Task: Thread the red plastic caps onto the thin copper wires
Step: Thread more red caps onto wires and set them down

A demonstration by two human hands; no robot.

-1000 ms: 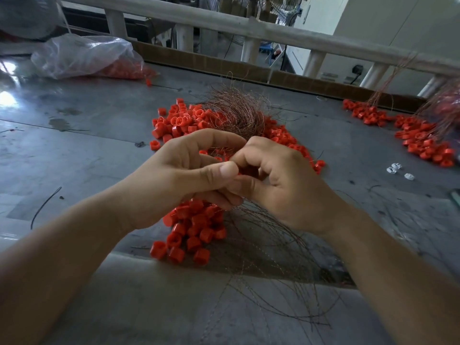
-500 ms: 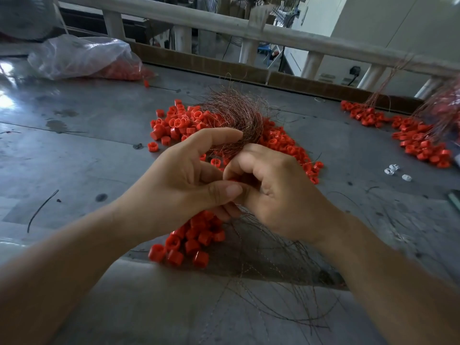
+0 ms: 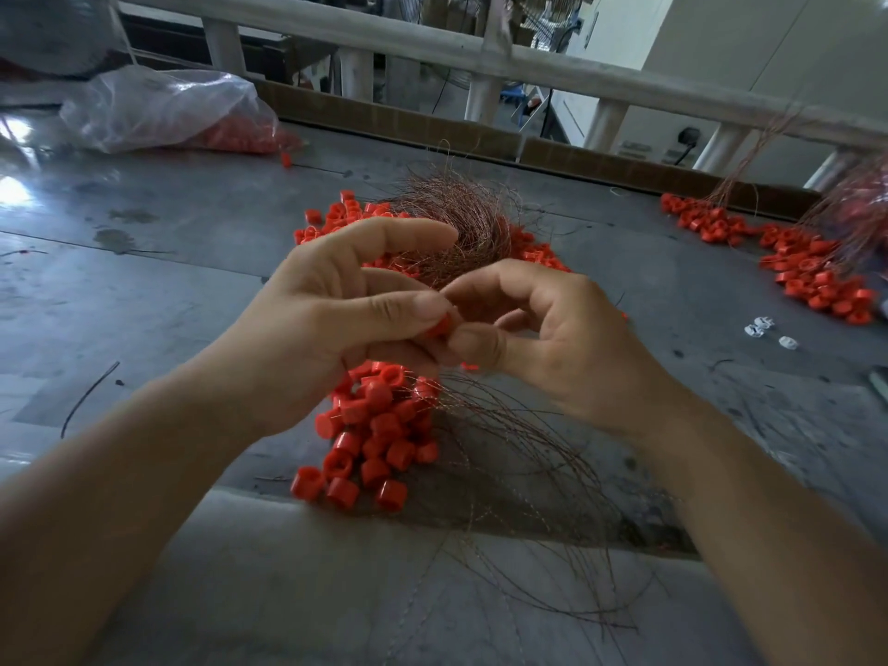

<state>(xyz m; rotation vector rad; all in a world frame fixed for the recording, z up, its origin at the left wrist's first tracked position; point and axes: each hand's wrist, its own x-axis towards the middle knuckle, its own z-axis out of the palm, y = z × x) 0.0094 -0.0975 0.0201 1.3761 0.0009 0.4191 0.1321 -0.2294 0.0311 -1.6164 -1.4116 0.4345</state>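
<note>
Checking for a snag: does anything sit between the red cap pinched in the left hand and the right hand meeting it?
Nothing visible does. The left hand pinches the red cap close against the thumb and forefinger of the right hand, with no gap showing. The wire end there is too thin to make out.

Small red cylindrical plastic caps [image 3: 379, 439] lie heaped mid-table, one raised just above them. Thin copper wires [image 3: 461, 228] tangle behind and fan out near right.
</note>
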